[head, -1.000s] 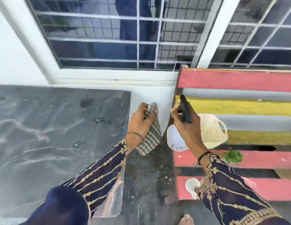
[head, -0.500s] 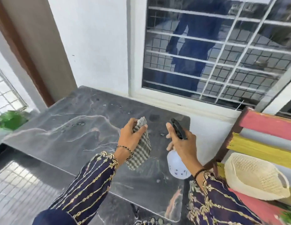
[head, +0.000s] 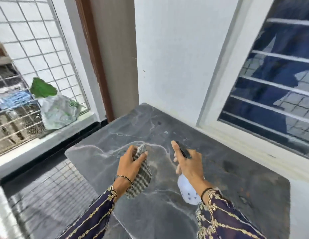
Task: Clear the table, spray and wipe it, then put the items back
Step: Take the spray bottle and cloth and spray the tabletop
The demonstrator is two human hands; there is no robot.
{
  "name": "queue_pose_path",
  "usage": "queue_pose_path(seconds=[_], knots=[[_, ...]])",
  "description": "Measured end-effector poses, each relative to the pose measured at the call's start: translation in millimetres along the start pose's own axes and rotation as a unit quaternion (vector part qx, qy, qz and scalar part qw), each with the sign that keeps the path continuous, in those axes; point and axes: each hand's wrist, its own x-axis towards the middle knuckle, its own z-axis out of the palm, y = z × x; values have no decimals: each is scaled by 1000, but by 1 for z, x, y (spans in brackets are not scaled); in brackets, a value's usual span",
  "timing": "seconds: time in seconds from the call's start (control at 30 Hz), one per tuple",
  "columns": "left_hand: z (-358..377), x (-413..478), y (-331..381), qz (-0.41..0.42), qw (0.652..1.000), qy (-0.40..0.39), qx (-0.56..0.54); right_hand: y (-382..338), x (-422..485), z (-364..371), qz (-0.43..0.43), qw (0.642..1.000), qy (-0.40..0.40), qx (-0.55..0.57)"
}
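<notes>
Over the table's front half, left hand is clamped on a soft, limp checked cloth, right hand wraps the neck of a light, likely slippery spray bottle, index finger extended above the black nozzle.

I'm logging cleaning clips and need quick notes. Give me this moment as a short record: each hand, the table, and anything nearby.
left hand: grips a checked cloth above the table
right hand: holds a white spray bottle, black nozzle pointing away from the person
table: dark marbled stone top, nothing standing on it, a few droplets near the far edge
window ledge: clear plastic bag with a green leaf, left of the table
stage: table cleared, wiping not yet under way
</notes>
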Motion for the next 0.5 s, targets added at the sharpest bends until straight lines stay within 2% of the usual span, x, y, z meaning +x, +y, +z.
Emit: queue_pose_path(seconds=[0.2,0.37,0.5], knots=[[-17,77,-35,-41,999,22,19,-11,95,68,32,998,-8,-47],[-34,111,-56,-69,995,66,-4,-23,139,109,41,977,-34,-207],[-60,118,-73,-88,992,85,-17,-24,145,129,85,978,-73,-175]])
